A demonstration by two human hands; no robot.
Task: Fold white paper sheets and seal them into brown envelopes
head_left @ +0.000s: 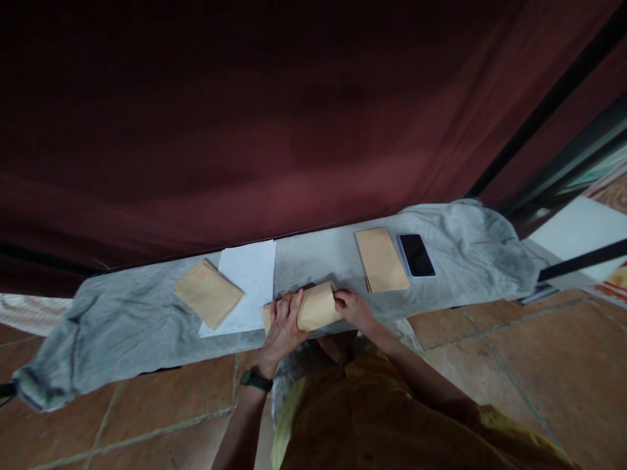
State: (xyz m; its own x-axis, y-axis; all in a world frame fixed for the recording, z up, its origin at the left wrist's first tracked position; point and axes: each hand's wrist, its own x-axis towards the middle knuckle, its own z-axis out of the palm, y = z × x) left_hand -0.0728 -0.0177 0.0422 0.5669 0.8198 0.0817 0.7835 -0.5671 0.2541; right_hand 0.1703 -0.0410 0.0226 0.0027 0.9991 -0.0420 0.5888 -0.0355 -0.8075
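Observation:
A brown paper envelope (318, 307) lies at the front edge of the cloth-covered surface, close to my body. My left hand (285, 324), with a dark watch on its wrist, rests on the left part of the envelope, fingers spread. The fingers of my right hand (349, 305) are pinched on the envelope's right end, which bulges up a little. To the left, a stack of brown envelopes (208, 292) overlaps white paper sheets (255, 271). On the right lies another stack of brown envelopes (382, 260).
A phone (417, 255) with a dark screen lies right of the right-hand stack. Grey cloth (132, 320) covers the narrow surface and bunches at both ends. A dark red curtain (313, 163) hangs behind it. Tiled floor (548, 352) shows in front.

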